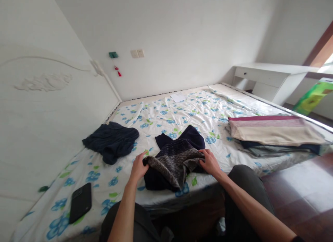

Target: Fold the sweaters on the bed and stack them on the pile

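A dark navy and grey-brown patterned shirt [177, 155] lies bunched on the bed in front of me, its short sleeves pointing away. My left hand [139, 167] pinches its near left edge, and my right hand [208, 162] grips the edge on the right. Between the hands the hem is lifted a little and folded, and the cloth sags in the middle. Left of it a crumpled dark navy garment [111, 141] rests on the sheet, apart from both hands.
A stack of folded clothes [273, 131] sits at the bed's right. A black phone [81, 202] lies at the near left. The flowered sheet [153, 113] bears a white paper [178, 97] near the wall. A white desk [267, 78] stands beyond the bed's right edge.
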Available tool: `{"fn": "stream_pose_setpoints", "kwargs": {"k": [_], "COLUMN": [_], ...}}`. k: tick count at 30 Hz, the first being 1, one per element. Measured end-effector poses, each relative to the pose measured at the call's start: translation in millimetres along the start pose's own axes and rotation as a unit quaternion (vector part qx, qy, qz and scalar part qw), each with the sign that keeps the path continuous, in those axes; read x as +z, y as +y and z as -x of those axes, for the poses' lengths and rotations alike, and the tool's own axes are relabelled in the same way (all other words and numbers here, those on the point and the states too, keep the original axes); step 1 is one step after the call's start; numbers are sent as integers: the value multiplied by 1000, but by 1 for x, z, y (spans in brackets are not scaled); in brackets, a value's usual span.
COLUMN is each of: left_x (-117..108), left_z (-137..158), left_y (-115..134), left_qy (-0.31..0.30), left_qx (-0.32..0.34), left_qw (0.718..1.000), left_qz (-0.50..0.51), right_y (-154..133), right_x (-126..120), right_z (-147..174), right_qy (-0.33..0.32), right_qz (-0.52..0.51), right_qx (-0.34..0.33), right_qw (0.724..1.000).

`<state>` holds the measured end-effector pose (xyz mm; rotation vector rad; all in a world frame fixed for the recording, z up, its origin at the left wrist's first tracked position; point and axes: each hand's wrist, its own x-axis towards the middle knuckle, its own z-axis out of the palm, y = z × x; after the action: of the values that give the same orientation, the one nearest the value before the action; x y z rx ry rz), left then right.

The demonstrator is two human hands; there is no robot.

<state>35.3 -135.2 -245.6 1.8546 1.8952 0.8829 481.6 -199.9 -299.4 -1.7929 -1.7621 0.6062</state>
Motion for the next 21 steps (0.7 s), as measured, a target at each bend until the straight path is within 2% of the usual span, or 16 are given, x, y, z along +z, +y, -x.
{"fn": "stream_pose_setpoints", "kwargs": {"k": [2,4,6,8,10,13,15,17,19,21], "left_x": [9,16,20,18,8,-19,-36,-47,-50,-48], "left_z": [6,11,13,11,7,-6,-14,-16,-11,-2], "left_y": [5,6,5,2,-1,-3,-1,0,-3,-9], "left_qy": [-82,-148,-166,-129,-52,85,140,130,71,25], "left_qx": [64,60,30,5,-26,-68,-64,-45,-41,-57], "left_qw": [995,987,986,990,994,989,984,988,995,997], "left_qz": [10,13,-11,-56,-95,-101,-85,-72,-63,-54], "right_y": [-4,-8,-9,-6,1,15,25,34,42,47], "right_x": [12,20,21,14,0,-25,-32,-29,-22,-19], "right_z": [7,12,12,8,-1,-16,-24,-27,-25,-24], "right_qy": [-64,-123,-129,-93,-40,67,127,126,45,-34], "right_qz": [35,60,69,70,72,73,68,62,53,35], "right_qx": [-36,-50,-40,-22,-1,37,70,116,154,159], "right_qw": [997,989,988,993,997,994,987,983,986,986]}}
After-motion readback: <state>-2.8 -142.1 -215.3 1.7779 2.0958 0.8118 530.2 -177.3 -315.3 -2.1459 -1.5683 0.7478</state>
